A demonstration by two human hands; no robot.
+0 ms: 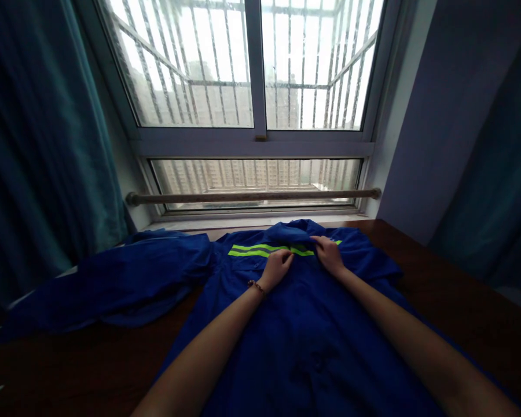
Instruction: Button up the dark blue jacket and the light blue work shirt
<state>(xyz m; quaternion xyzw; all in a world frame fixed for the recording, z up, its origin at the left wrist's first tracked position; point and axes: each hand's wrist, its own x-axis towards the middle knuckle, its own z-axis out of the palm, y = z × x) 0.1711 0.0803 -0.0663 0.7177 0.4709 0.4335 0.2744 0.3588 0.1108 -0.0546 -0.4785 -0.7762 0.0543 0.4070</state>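
Observation:
A blue work jacket (312,324) with a yellow-green and grey reflective stripe (249,251) across its chest lies spread out, collar toward the window. My left hand (278,267), with a beaded bracelet at the wrist, is closed in a pinch on the jacket front by the stripe. Up near the collar (290,233), my right hand (327,253) grips the edge of the jacket front between thumb and fingers. The fingertips of both hands are partly hidden. One sleeve stretches out to the left.
The jacket rests on a dark brown wooden surface (455,284) below a barred window (260,69). A horizontal rail (256,197) crosses in front of the lower pane. Blue-green curtains (47,145) hang at both sides. More blue cloth (125,284) lies at the left.

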